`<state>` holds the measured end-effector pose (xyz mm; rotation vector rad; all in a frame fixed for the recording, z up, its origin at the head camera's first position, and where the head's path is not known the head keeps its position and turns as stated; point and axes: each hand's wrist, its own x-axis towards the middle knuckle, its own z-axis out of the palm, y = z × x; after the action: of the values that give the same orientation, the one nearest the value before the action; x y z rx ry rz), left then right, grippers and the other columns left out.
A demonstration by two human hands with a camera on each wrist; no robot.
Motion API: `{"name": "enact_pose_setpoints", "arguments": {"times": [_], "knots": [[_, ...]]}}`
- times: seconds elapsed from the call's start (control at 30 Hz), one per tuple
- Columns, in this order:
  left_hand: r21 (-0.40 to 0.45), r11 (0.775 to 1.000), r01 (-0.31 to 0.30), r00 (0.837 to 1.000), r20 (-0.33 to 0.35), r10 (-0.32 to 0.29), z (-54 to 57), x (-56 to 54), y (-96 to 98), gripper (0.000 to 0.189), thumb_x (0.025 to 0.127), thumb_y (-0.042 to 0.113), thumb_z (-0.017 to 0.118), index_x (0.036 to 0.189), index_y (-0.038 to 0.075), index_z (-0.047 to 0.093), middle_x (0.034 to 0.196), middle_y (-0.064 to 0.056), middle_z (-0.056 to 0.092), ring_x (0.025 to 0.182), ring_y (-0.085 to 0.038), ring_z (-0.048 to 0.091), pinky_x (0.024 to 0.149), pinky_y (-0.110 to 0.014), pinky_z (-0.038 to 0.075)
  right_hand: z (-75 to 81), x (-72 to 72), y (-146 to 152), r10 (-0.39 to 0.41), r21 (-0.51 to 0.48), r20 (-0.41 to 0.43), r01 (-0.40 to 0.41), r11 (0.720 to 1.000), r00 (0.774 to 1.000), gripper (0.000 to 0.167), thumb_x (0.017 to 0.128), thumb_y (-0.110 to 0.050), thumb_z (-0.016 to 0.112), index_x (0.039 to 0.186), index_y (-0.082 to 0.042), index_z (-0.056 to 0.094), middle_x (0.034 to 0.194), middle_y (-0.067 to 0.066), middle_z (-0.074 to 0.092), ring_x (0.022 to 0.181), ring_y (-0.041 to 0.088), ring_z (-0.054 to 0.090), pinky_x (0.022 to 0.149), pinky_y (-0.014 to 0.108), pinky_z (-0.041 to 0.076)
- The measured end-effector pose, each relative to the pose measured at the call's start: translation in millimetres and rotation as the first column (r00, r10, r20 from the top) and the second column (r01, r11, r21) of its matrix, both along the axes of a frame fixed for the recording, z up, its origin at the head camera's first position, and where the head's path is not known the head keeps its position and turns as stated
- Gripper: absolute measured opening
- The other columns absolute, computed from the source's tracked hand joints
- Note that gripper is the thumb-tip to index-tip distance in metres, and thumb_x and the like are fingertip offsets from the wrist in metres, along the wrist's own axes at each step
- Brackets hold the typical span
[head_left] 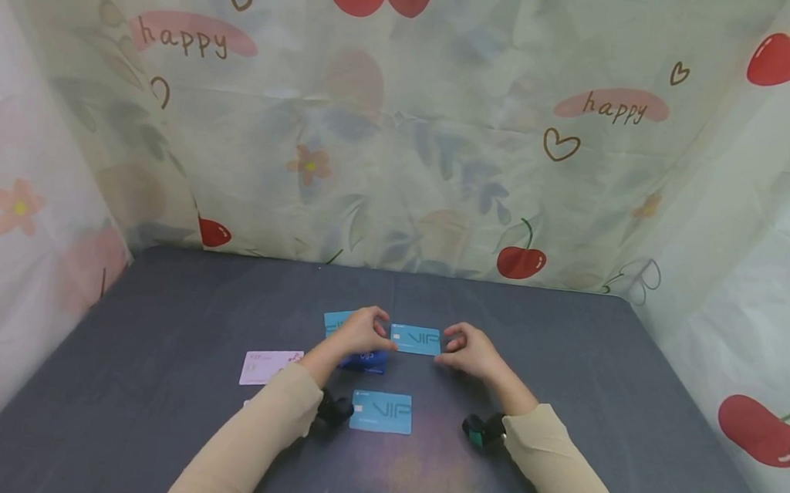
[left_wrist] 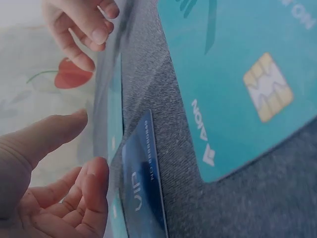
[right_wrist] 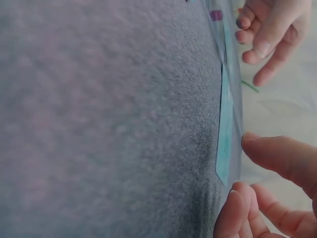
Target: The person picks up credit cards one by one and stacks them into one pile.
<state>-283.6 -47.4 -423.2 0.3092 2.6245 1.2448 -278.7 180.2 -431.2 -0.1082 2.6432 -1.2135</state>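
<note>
Where the two hands are facing each other: a light blue VIP card [head_left: 415,339] is lying flat on the dark grey table [head_left: 559,461], its short ends pointing to 9 and 3 o'clock.
Left hand [head_left: 360,331]: at the card's 9 o'clock, thumb and fingers are curving with a gap between them, gripping nothing visible; whether a fingertip is touching the card, I cannot tell.
Right hand [head_left: 473,352]: at 3 o'clock, it is likewise parting thumb from fingers, holding nothing, just beside the opposite end.
Short ends: the hands are bracketing them, seemingly so both are within reach.
Neighbouring cards: a dark blue card [head_left: 366,363] is lying at 8 o'clock, a partly hidden light blue card [head_left: 336,321] at 9, a pink card [head_left: 269,366] farther out, and a nearer VIP card [head_left: 382,416] towards 6, apparently spaced for easy picking.
Cherry-print curtain [head_left: 402,162]: hanging at 12 o'clock.
</note>
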Motion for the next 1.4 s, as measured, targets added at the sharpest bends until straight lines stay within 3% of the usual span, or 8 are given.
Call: {"name": "enact_pose_setpoints", "arguments": {"times": [0.27, 0.5, 1.4], "knots": [[-0.020, 1.000, -0.013, 1.000, 0.017, 0.013, -7.0, -6.1, 7.0, 0.057, 0.074, 0.015, 0.076, 0.123, -0.002, 0.052, 0.094, -0.012, 0.065, 0.078, -0.019, 0.060, 0.074, -0.032, 0.049, -4.2, -14.8, -5, -0.031, -0.020, 0.060, 0.032, 0.999, 0.998, 0.052, 0.073, -0.007, 0.076, 0.118, 0.002, 0.051, 0.083, 0.005, 0.054, 0.064, 0.014, 0.052, 0.061, 0.025, 0.047], [-0.026, 0.999, -0.027, 0.997, 0.077, 0.029, -8.8, -7.4, 10.3, 0.063, 0.074, 0.017, 0.077, 0.127, -0.001, 0.050, 0.100, -0.013, 0.065, 0.086, -0.021, 0.060, 0.081, -0.035, 0.049, -8.3, -22.0, -9, -0.047, 0.007, 0.087, 0.047, 0.999, 0.995, 0.054, 0.073, -0.008, 0.077, 0.119, 0.000, 0.051, 0.083, 0.005, 0.054, 0.067, 0.014, 0.050, 0.060, 0.024, 0.045], [-0.022, 0.995, -0.093, 0.991, 0.094, 0.095, -12.0, -8.0, 16.4, 0.054, 0.077, 0.009, 0.074, 0.124, -0.001, 0.051, 0.101, -0.015, 0.064, 0.086, -0.023, 0.060, 0.078, -0.035, 0.050, -8.1, -25.8, -14, -0.091, 0.059, 0.100, 0.086, 0.995, 0.991, 0.050, 0.073, -0.008, 0.077, 0.116, -0.001, 0.052, 0.082, 0.005, 0.052, 0.071, 0.016, 0.049, 0.060, 0.024, 0.045]]}}
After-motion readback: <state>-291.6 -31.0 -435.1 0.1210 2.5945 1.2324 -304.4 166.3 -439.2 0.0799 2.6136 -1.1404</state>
